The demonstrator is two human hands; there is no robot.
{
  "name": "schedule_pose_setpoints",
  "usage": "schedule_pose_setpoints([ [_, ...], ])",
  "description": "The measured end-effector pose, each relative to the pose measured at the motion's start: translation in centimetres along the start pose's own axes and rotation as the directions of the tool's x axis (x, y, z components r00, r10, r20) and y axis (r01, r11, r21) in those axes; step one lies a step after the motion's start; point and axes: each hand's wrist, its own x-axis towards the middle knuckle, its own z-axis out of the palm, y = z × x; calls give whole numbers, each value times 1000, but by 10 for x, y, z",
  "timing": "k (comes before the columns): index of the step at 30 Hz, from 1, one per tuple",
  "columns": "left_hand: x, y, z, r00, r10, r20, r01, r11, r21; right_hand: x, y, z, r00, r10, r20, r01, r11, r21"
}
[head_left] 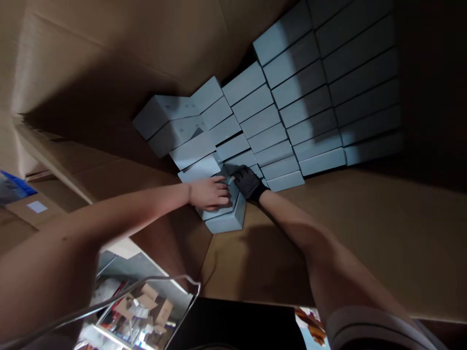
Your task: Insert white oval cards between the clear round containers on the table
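I reach with both arms deep into a large cardboard carton (365, 233). Its bottom is packed with several rows of small white boxes (302, 97). My bare left hand (210, 193) lies on top of a white box (226, 218) at the near corner of the stack, fingers curled over its top edge. My right hand (248, 182), in a dark mesh glove, grips the far side of the same box, next to the left fingers. Another loose white box (199, 170) lies just beyond my left hand.
Brown carton walls (109, 58) close in on the left and above. A wire basket (146, 311) with small packaged items sits at the bottom left outside the carton. A dark surface (237, 325) lies at the bottom centre. A flat cardboard parcel (32, 206) is at far left.
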Motion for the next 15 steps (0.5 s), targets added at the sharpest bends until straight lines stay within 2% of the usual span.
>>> schedule_pose_setpoints([
  [4, 3, 36, 17, 989, -137, -58, 138, 990, 12, 3, 5, 7, 997, -58, 57, 60, 997, -42],
  [7, 16, 51, 31, 983, -174, 56, 172, 984, 39, 6, 14, 9, 992, -76, 97, 81, 996, -44],
  [10, 27, 56, 34, 962, -238, 136, 229, 970, 75, 1, 29, 9, 983, -98, 155, 104, 994, -34],
  [15, 33, 47, 21, 962, -249, 117, 248, 968, 17, -8, 50, 13, 989, -56, 136, 54, 998, 16],
])
